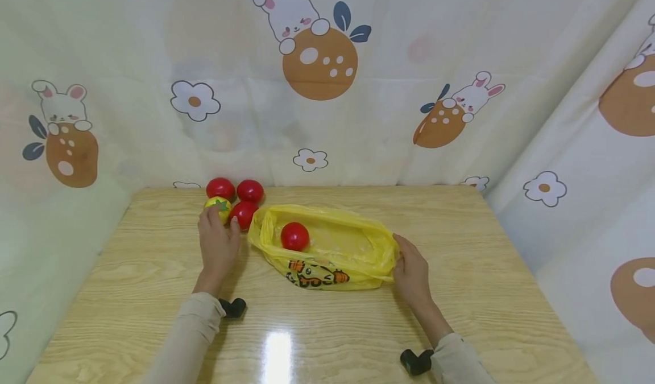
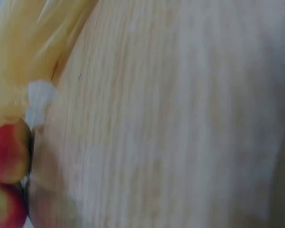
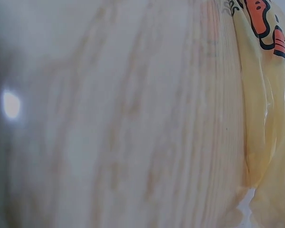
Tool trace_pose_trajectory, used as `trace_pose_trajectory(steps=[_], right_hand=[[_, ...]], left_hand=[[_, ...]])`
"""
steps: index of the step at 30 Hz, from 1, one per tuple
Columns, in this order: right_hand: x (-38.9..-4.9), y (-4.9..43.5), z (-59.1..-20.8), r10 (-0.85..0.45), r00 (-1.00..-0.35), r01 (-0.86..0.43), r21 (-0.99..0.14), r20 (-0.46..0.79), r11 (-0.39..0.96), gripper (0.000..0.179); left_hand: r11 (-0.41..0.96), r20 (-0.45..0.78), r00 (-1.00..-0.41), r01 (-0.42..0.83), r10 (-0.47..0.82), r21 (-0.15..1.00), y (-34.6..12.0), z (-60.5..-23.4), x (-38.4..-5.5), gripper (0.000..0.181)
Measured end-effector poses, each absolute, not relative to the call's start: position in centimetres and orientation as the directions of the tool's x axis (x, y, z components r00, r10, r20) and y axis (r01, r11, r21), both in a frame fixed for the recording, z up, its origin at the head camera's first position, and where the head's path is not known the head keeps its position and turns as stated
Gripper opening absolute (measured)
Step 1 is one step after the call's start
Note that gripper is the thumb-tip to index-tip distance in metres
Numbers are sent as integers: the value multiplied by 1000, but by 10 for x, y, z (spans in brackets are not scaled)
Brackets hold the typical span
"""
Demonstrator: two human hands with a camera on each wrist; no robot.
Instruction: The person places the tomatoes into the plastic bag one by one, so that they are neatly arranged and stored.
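A yellow plastic bag with an orange and black print lies with its mouth spread. Inside its left part sits a red round fruit. My right hand holds the bag's right edge between fingers and thumb. At the back left, my left hand reaches to a yellow round fruit with a green star-shaped mark; its fingers overlap the near side and the thumb stands apart, close to a red fruit. Red and yellow fruit also show below the bag in the left wrist view.
Two more red fruits stand behind, near the table's back edge. The wood-grain table meets a printed curtain at the back. Black wrist devices sit at both sleeves.
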State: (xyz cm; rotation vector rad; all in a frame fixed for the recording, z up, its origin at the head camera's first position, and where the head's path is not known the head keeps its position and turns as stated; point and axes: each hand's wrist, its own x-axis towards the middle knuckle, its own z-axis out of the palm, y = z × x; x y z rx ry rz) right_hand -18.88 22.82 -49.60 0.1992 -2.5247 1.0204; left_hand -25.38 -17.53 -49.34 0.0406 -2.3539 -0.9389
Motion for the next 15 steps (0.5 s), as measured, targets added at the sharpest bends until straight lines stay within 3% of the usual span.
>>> trace_pose_trajectory(steps=[15], right_hand=[[-186, 229, -491, 23, -910, -264, -620, 415, 739, 48]], left_hand=[[672, 384, -830, 15, -405, 740, -191, -513, -277, 54]])
